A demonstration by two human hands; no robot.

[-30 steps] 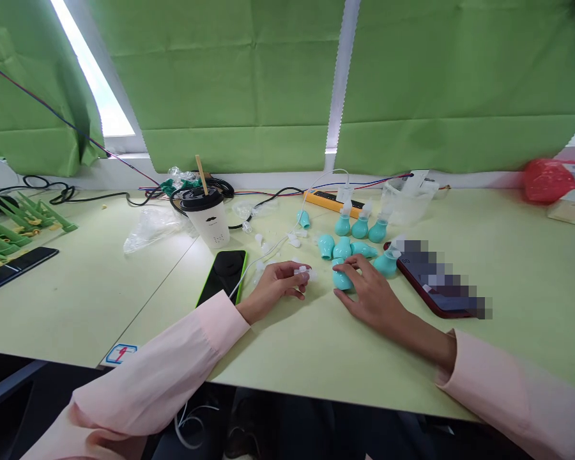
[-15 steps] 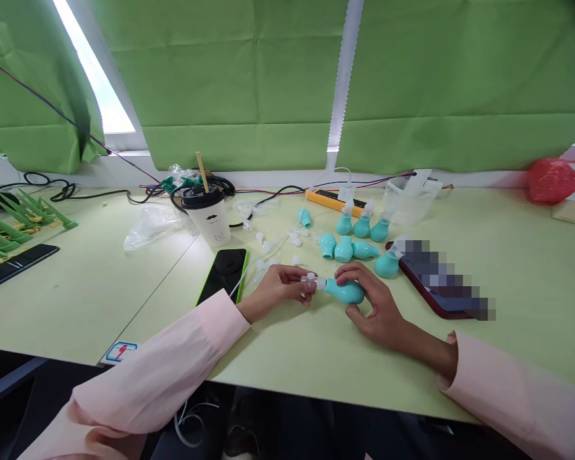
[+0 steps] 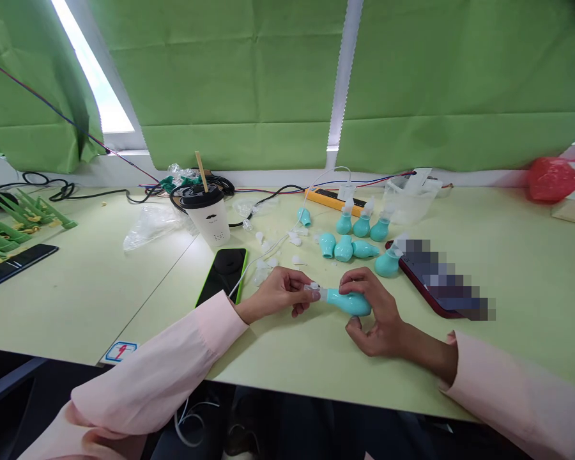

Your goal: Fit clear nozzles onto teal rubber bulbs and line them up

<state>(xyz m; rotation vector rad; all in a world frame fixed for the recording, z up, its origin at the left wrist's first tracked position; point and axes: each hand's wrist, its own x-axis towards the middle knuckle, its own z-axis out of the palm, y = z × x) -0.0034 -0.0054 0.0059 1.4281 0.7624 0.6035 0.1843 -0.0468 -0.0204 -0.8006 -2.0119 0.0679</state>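
Observation:
My left hand (image 3: 287, 292) pinches a small clear plastic nozzle (image 3: 322, 294) between thumb and fingers. The nozzle meets the neck of a turquoise squeeze bulb (image 3: 349, 301), which lies almost level above the table. My right hand (image 3: 376, 310) grips the bulb's rounded end, fingers over the top and thumb below. Behind the hands lie several loose turquoise bulbs (image 3: 344, 249). Others with clear tips fitted stand upright, one of them a bulb (image 3: 387, 262) beside the red-cased phone. Small white plastic parts (image 3: 294, 239) are scattered left of the bulbs.
A green-edged phone (image 3: 223, 276) lies by my left wrist, a white cable crossing near it. Behind it stands a lidded paper cup (image 3: 209, 218) with a straw. A red-cased phone (image 3: 436, 281) is at right. Farther back are a yellow power strip (image 3: 328, 200) and a clear tub (image 3: 414, 198).
Both hands have shifted slightly toward me, carrying the bulb and nozzle a little down and right. The bulb now tilts slightly more. The other things have stayed where they were.

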